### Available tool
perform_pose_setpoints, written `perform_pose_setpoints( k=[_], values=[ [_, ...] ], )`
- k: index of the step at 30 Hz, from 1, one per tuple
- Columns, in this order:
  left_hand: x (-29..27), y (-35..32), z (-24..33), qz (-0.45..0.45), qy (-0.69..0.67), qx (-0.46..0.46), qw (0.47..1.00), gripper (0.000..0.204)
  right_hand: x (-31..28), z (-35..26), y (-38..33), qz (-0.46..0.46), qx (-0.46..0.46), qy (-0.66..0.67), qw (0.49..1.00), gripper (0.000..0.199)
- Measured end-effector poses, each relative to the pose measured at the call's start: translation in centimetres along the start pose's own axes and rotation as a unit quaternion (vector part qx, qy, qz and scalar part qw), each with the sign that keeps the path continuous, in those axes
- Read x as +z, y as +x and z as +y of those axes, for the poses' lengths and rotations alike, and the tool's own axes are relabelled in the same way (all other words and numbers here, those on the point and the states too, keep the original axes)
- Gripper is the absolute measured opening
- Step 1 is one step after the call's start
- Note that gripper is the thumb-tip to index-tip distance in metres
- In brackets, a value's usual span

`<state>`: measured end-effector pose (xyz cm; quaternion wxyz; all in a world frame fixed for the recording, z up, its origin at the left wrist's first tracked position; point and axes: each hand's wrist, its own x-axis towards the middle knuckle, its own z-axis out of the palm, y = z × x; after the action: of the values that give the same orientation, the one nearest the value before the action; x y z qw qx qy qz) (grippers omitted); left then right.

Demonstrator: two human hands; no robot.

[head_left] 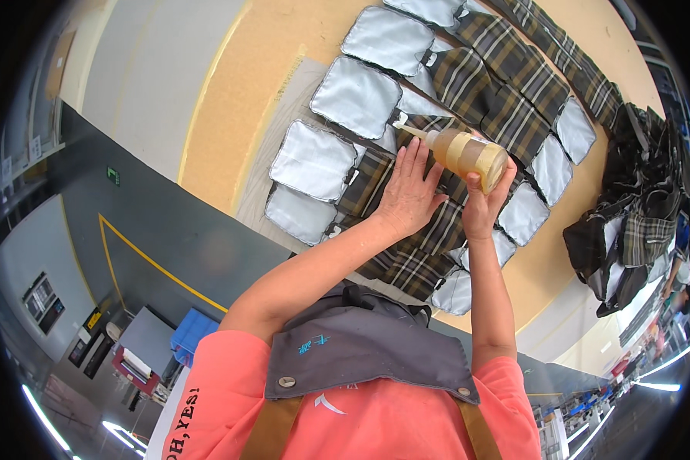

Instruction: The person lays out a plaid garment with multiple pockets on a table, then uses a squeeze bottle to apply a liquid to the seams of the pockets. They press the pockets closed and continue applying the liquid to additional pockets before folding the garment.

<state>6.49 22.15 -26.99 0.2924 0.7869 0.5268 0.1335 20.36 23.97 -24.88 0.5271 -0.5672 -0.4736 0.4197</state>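
Note:
My right hand (489, 195) is closed around a squeeze bottle (468, 153) of amber liquid, wrapped with tan tape. The bottle lies tilted, its thin nozzle (412, 131) pointing left at a small white tab (399, 119) beside a silver-grey fabric panel (356, 97). My left hand (410, 188) rests flat, fingers spread, on brown-and-black plaid fabric (506, 107) just below the nozzle. Several plaid pieces lie overlapped in a slanting row, with silver panels, such as one panel (312, 159), at their ends. Whether liquid is coming out is too small to tell.
The pieces lie on a tan tabletop (230, 115). At the right edge sits a heap of dark and plaid fabric (636, 199). Beyond the table's left side are a grey floor with a yellow line (161, 261) and a blue bin (192, 336).

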Motion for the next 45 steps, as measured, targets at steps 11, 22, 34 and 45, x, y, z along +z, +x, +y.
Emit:
perform_pose_setpoints(
  k=[11, 22, 34, 45],
  values=[
    [0.1, 0.0, -0.1, 0.001, -0.003, 0.000, 1.000, 0.064, -0.4, 0.0, -0.7, 0.014, 0.021, -0.010, 1.000, 0.069],
    [-0.5, 0.2, 0.4, -0.010, -0.027, 0.007, 1.000, 0.065, -0.5, -1.2, 0.1, 0.040, 0.238, 0.324, 0.915, 0.061],
    [-2.4, 12.2, -0.4, 0.168, 0.024, 0.037, 0.985, 0.065, -5.0, -4.5, 7.8, 0.162, 0.098, 0.414, 0.890, 0.057],
    [-0.1, 11.9, 0.1, 0.057, 0.039, 0.022, 0.997, 0.063, -1.9, 0.3, 10.1, 0.078, -0.022, 0.022, 0.996, 0.066]
  ],
)
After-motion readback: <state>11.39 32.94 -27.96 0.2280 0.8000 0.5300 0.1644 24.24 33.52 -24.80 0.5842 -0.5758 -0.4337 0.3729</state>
